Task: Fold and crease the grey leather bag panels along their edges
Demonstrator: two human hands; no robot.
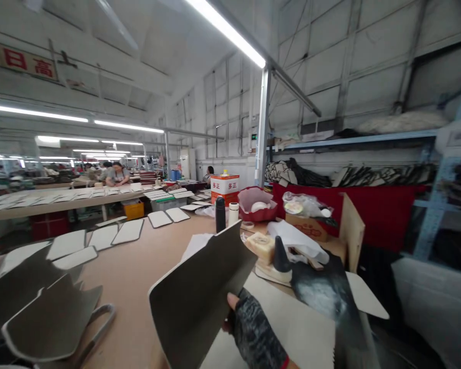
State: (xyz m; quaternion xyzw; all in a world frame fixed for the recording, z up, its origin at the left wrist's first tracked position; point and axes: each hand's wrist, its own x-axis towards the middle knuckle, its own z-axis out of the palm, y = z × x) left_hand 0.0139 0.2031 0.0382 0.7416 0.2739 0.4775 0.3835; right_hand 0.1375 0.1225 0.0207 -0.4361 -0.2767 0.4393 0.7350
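Observation:
My right hand (253, 325), in a dark grey patterned fingerless glove, grips the lower right edge of a curved dark grey panel (200, 287). The thumb presses on its near face, and the other fingers are mostly hidden behind it. The panel is raised and tilted above the table, with a pale rim along its edge. Beneath the hand lies a pale flat sheet (299, 323). My left hand is out of view. At the left stands another bent grey piece (49, 318), beside a curved grey strap or handle (103, 323).
White dark-edged panels (128, 231) lie across the brown table (126, 277). Behind my hand are a yellowish block (261, 246), a black cone-shaped object (281, 256), a black bottle (220, 215) and a red basin (257, 205). A person (118, 175) works at a far table.

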